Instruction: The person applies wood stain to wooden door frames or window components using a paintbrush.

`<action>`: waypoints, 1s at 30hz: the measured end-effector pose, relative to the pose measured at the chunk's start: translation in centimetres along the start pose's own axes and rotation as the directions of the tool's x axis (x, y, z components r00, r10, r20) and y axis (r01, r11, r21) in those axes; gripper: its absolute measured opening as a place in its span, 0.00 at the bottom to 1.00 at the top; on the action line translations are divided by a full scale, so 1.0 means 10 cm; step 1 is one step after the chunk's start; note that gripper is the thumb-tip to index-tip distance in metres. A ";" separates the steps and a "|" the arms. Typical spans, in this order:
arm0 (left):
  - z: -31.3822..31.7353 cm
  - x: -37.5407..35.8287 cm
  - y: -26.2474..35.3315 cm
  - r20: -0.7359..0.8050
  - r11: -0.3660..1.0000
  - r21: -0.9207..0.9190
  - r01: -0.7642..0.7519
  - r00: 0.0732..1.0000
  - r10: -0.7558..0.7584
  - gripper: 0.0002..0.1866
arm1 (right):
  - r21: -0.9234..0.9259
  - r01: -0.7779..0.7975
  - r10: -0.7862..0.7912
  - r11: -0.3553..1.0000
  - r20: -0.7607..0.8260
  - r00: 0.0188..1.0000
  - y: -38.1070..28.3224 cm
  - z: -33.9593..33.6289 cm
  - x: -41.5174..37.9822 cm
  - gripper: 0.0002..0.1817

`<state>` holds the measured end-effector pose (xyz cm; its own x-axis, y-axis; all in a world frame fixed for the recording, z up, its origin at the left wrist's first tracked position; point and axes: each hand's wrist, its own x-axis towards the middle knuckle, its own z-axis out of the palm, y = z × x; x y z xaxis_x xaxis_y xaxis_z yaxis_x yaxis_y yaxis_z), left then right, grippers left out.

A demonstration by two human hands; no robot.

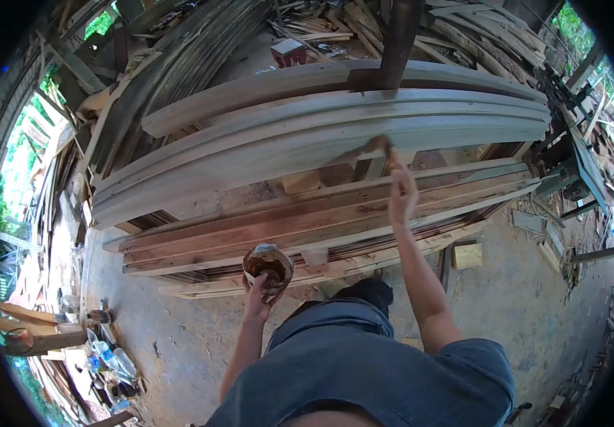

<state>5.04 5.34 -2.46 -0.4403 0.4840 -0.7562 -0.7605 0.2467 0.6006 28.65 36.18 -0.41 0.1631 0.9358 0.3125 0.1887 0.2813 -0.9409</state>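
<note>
The right hand (403, 196) is closed around the handle of a paintbrush (386, 144), whose head seems to touch the side of a pale wooden beam (285, 153), beside a wet-looking dark patch. The left hand (259, 293) is curled around a stained container (269, 269), open at the top and brown inside, thumb over its rim. The container is in front of the nearer stack of reddish planks (321, 217), above the concrete floor (186, 338).
</note>
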 end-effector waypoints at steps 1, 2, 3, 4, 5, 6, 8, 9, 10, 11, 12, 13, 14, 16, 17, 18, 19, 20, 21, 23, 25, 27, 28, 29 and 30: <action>-0.02 0.01 0.00 0.007 1.000 -0.003 0.008 1.000 -0.008 0.37 | -0.033 -0.151 0.148 0.988 -0.075 0.986 -0.08 -0.12 0.05 0.16; -0.05 0.03 0.02 0.017 1.000 0.019 0.024 1.000 -0.025 0.37 | -0.040 -0.147 0.144 0.988 -0.081 0.986 -0.02 -0.15 0.10 0.16; -0.07 0.05 0.04 0.026 0.998 0.045 0.041 0.999 -0.042 0.37 | 0.039 -0.054 0.060 0.998 -0.202 0.977 0.08 -0.14 0.16 0.15; -0.08 0.05 0.06 0.031 0.998 0.052 0.047 0.998 -0.048 0.37 | 0.105 0.049 -0.012 0.993 -0.327 0.945 0.19 -0.11 0.18 0.14; -0.07 0.04 0.09 0.057 0.997 0.061 0.039 0.997 -0.043 0.38 | 0.098 0.047 -0.012 0.994 -0.336 0.942 0.28 -0.04 0.16 0.14; -0.06 0.05 0.11 0.082 0.997 0.071 0.031 0.996 -0.037 0.38 | 0.158 0.101 -0.052 0.982 -0.289 0.956 0.32 0.08 0.10 0.15; -0.05 0.07 0.12 0.107 0.997 0.073 0.023 0.994 -0.030 0.38 | 0.095 0.186 -0.163 0.978 -0.208 0.964 0.25 0.37 -0.07 0.16; -0.05 0.08 0.12 0.123 0.998 0.067 0.009 0.992 -0.017 0.38 | -0.026 0.222 -0.223 0.975 -0.163 0.961 0.09 0.57 -0.20 0.16; -0.06 0.09 0.12 0.118 0.998 0.068 0.008 0.993 -0.016 0.38 | -0.086 0.226 -0.233 0.970 -0.078 0.969 -0.08 0.72 -0.35 0.16; -0.06 0.09 0.13 0.130 0.998 0.058 0.003 0.991 -0.011 0.37 | -0.143 0.235 -0.236 0.961 0.008 0.972 -0.24 0.83 -0.52 0.16; -0.06 0.09 0.13 0.142 0.999 0.047 -0.003 0.990 -0.003 0.36 | -0.125 0.263 -0.255 0.957 0.077 0.964 -0.36 0.94 -0.68 0.16; -0.05 0.08 0.14 0.135 0.999 0.049 -0.008 0.991 0.001 0.36 | -0.103 0.290 -0.275 0.951 0.144 0.951 -0.44 1.03 -0.81 0.16; -0.04 0.06 0.13 0.118 0.999 0.044 -0.017 0.993 0.011 0.35 | -0.084 0.330 -0.300 0.940 0.250 0.920 -0.49 1.10 -0.92 0.16; -0.04 0.02 0.10 0.091 0.999 0.044 -0.025 0.996 0.021 0.34 | -0.055 0.358 -0.317 0.932 0.354 0.880 -0.53 1.22 -1.06 0.17; -0.04 0.00 0.07 0.086 0.999 0.032 -0.011 0.996 0.009 0.34 | -0.019 0.404 -0.344 0.914 0.491 0.800 -0.54 1.27 -1.09 0.18; -0.04 -0.03 0.06 0.080 1.000 0.021 -0.001 0.997 -0.001 0.34 | 0.028 0.445 -0.367 0.895 0.613 0.699 -0.55 1.30 -1.09 0.20; -0.03 -0.05 0.06 0.071 1.000 0.026 -0.011 0.997 0.009 0.34 | 0.040 0.439 -0.371 0.897 0.609 0.701 -0.52 1.32 -1.08 0.20; -0.01 -0.11 0.05 0.041 1.000 0.030 -0.002 0.999 0.000 0.34 | 0.074 0.383 -0.355 0.921 0.570 0.741 -0.49 1.35 -1.06 0.19; -0.02 -0.17 0.05 0.008 0.999 0.042 0.010 1.000 -0.010 0.34 | 0.110 0.320 -0.328 0.941 0.527 0.784 -0.47 1.37 -1.05 0.18; -0.09 -0.19 0.03 -0.030 0.998 0.058 0.000 1.000 0.002 0.35 | 0.076 0.226 -0.235 0.971 0.482 0.844 -0.33 1.25 -0.90 0.17; -0.14 -0.21 0.01 -0.015 0.998 0.065 0.008 1.000 -0.007 0.35 | 0.032 0.149 -0.148 0.988 0.438 0.887 -0.14 0.98 -0.68 0.17; -0.12 -0.21 0.02 0.000 0.997 0.071 0.000 1.000 0.000 0.36 | -0.040 0.206 -0.188 0.978 0.268 0.945 0.10 0.63 -0.49 0.16; -0.14 -0.19 0.01 -0.012 0.999 0.043 0.005 1.000 -0.004 0.39 | -0.080 0.227 -0.209 0.971 0.189 0.960 0.21 0.46 -0.42 0.16; -0.17 -0.19 -0.01 -0.027 1.000 0.013 0.012 1.000 -0.012 0.42 | -0.078 0.171 -0.161 0.982 0.124 0.979 0.25 0.26 -0.32 0.16; -0.14 -0.19 -0.01 -0.025 1.000 0.006 0.011 1.000 -0.010 0.42 | -0.073 0.117 -0.112 0.990 0.061 0.992 0.27 0.08 -0.22 0.16</action>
<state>5.30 3.17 -1.45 -0.4440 0.4604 -0.7687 -0.7622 0.2569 0.5941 27.99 35.10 -3.78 0.0811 0.9096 0.4075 0.2770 0.3722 -0.8859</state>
